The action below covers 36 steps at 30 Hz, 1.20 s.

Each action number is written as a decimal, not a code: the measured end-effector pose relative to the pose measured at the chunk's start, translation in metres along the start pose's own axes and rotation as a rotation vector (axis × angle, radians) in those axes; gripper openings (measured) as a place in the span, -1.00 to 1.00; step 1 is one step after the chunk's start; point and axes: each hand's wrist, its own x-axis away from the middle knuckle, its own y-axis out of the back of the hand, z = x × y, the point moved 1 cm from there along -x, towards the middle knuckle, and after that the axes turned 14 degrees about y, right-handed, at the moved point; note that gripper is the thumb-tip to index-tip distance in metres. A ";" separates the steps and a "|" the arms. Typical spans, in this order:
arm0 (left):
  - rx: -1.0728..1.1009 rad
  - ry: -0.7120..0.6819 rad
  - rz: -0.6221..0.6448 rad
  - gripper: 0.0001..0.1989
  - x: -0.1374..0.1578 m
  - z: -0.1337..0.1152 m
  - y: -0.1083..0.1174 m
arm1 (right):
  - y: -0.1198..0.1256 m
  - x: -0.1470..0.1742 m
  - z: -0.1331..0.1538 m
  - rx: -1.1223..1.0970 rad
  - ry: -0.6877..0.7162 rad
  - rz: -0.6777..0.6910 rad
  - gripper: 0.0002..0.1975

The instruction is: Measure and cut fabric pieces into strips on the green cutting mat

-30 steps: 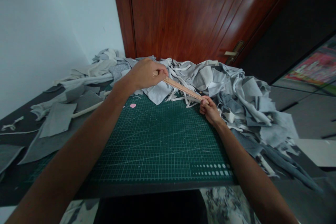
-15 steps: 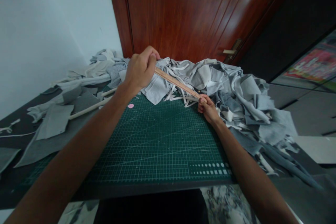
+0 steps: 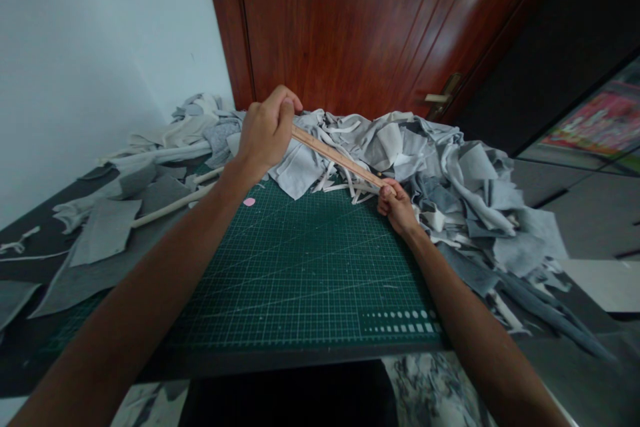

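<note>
- The left hand (image 3: 265,130) has lifted its end of the wooden ruler (image 3: 336,157) and now barely moves.
- Both hands' fingers stay clamped on it; the right hand (image 3: 396,205) holds the low end.
- The ruler slants above the green cutting mat (image 3: 300,273), before the fabric scraps (image 3: 450,180).

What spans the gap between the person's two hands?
In the head view, a wooden ruler runs between the left hand and the right hand, each gripping one end. It slants above the fabric scraps, at the cutting mat's far edge.
</note>
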 end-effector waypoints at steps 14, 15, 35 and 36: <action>0.015 -0.028 -0.062 -0.50 -0.002 0.004 -0.006 | -0.001 -0.002 0.002 -0.004 0.023 -0.017 -0.55; 0.019 -0.038 -0.085 -0.51 -0.002 0.004 -0.007 | -0.001 -0.002 0.001 0.005 0.022 -0.008 -0.56; -0.115 -0.076 -0.057 -0.62 -0.003 0.005 0.001 | -0.001 0.000 0.001 0.036 -0.013 0.025 -0.54; -0.122 -0.074 -0.057 -0.62 -0.003 0.005 0.001 | -0.001 0.000 0.001 0.034 -0.012 0.022 -0.54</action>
